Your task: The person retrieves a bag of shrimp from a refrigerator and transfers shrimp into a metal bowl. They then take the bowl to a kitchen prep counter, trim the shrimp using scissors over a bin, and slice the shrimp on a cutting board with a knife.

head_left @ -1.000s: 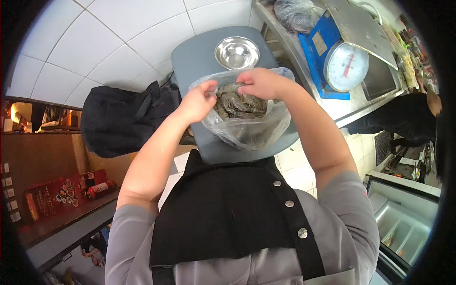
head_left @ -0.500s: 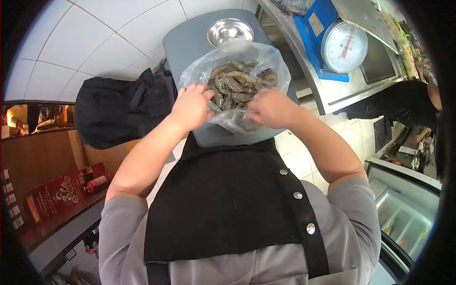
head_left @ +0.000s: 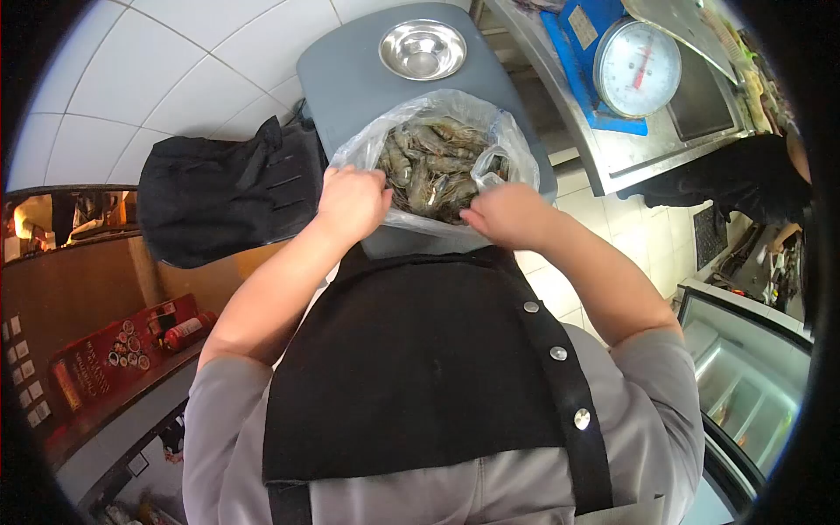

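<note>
A clear plastic bag point(head_left: 444, 103) sits on a grey surface, its mouth spread wide. Inside lies a heap of raw, grey-brown shrimp point(head_left: 433, 166). My left hand point(head_left: 352, 203) is closed on the bag's left rim, fingers curled over the plastic. On the near right side, my right hand point(head_left: 506, 213) pinches the rim, close to a fold of plastic hanging over the shrimp. Beyond the bag stands a shiny metal bowl point(head_left: 423, 51) with nothing visible in it.
The grey surface point(head_left: 337, 66) meets a white tiled wall. Left of it is a black cloth item point(head_left: 227, 194). A dial scale point(head_left: 637, 68) stands on a steel counter point(head_left: 612, 157) at right. Beside that counter is a person in black point(head_left: 726, 184). A glass-fronted cabinet point(head_left: 744, 367) is lower right.
The bag's mouth has been drawn wider and its rim folded outward, showing more of the shrimp. It now sits slightly lower in view, apart from the bowl. Both hands stay at the rim.
</note>
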### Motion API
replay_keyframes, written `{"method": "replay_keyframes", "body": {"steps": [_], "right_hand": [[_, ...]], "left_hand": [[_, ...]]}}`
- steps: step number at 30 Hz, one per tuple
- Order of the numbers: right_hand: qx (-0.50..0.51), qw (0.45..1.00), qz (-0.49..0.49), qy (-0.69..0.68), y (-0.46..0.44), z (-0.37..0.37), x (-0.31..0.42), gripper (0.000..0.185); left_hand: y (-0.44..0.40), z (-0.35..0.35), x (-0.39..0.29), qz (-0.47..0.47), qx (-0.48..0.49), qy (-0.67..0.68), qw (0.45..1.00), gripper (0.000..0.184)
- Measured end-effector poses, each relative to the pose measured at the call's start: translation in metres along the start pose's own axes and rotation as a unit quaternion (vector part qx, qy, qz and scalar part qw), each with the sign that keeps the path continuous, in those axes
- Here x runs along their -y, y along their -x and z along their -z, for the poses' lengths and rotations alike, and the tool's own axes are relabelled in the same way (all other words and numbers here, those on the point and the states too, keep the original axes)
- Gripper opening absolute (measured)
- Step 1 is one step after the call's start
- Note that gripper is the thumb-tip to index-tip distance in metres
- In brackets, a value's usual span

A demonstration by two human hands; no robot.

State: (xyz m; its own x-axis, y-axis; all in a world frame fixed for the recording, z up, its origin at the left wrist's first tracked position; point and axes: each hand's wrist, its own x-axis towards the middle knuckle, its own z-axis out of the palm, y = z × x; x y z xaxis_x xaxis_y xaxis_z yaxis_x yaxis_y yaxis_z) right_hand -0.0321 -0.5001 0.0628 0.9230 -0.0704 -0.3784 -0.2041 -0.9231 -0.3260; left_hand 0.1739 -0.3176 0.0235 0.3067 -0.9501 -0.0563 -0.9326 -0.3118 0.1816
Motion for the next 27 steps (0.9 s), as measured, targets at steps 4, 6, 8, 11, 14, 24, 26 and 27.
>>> {"method": "replay_keyframes", "body": {"steps": [4, 6, 8, 11, 14, 24, 26, 27], "right_hand": [[-0.119, 0.993, 0.015, -0.004, -0.019, -0.008, -0.002, 0.025], [-0.119, 0.993, 0.013, -0.009, -0.023, -0.007, -0.002, 0.023], [-0.117, 0.993, 0.016, -0.027, -0.023, -0.010, -0.006, 0.021], [-0.147, 0.985, -0.014, -0.086, -0.020, -0.004, -0.013, 0.019], [-0.213, 0.967, -0.022, -0.137, -0.017, 0.010, -0.018, 0.018], [-0.152, 0.835, 0.037, -0.528, -0.054, 0.034, 0.002, 0.044], [-0.109, 0.776, 0.103, -0.613, -0.066, 0.026, 0.002, 0.039], [-0.086, 0.742, 0.136, -0.651, -0.069, 0.028, 0.004, 0.037]], "left_hand": [[-0.013, -0.007, -0.014, 0.051, -0.039, -0.007, 0.998, 0.029], [-0.017, -0.010, -0.018, 0.066, -0.056, -0.016, 0.996, 0.032], [-0.019, -0.020, -0.014, 0.073, -0.073, 0.020, 0.994, 0.033], [-0.023, -0.032, -0.006, 0.074, -0.098, 0.062, 0.990, 0.032], [-0.023, -0.017, 0.001, 0.122, -0.118, 0.190, 0.967, 0.029], [-0.015, 0.063, 0.015, 0.188, 0.041, 0.734, 0.652, 0.023], [-0.016, 0.069, 0.008, 0.165, 0.042, 0.767, 0.618, 0.024], [-0.018, 0.072, 0.006, 0.152, 0.043, 0.783, 0.601, 0.025]]}}
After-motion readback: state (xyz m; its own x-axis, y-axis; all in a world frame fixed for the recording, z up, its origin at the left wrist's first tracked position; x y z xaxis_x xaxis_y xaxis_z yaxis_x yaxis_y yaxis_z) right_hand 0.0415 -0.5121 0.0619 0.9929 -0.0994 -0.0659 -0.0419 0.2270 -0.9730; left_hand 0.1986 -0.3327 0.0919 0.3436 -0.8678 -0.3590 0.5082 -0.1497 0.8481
